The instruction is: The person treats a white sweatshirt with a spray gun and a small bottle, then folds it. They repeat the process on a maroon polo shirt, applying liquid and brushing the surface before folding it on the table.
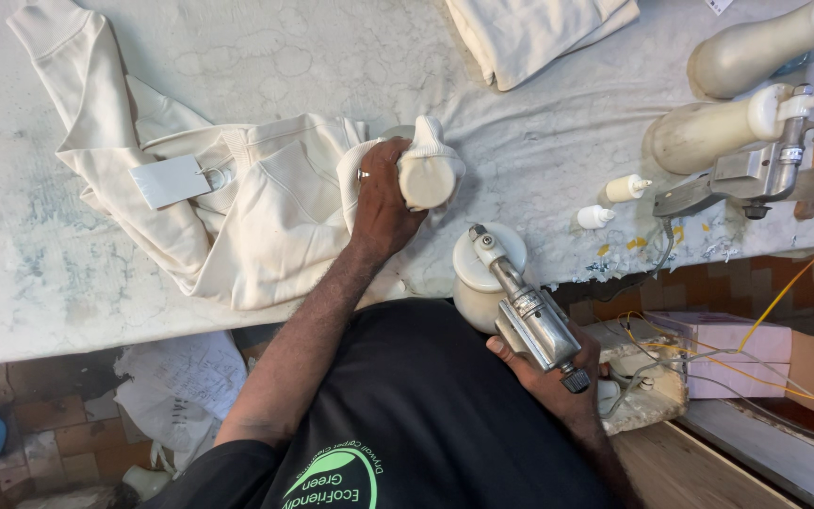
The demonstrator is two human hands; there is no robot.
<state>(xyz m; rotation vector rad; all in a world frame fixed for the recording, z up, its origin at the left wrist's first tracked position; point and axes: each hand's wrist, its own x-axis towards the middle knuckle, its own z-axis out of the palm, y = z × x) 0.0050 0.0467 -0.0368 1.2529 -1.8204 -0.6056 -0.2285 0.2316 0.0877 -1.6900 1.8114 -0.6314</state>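
Your left hand (pixel 383 193) reaches far across the worktop (pixel 539 141), fingers curled shut over cream fabric of the sweatshirt (pixel 237 203) stretched on a rounded form (pixel 429 174). The garment lies left of centre, sleeve running far-left. Your right hand (pixel 558 372) sits near the body, closed around a metal spray gun (pixel 525 311); its long axis runs near-right to far-left, nozzle towards the worktop.

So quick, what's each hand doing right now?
Left hand: closed, pressing the cream garment cuff over a rounded form.
Right hand: closed around a metal spray gun.
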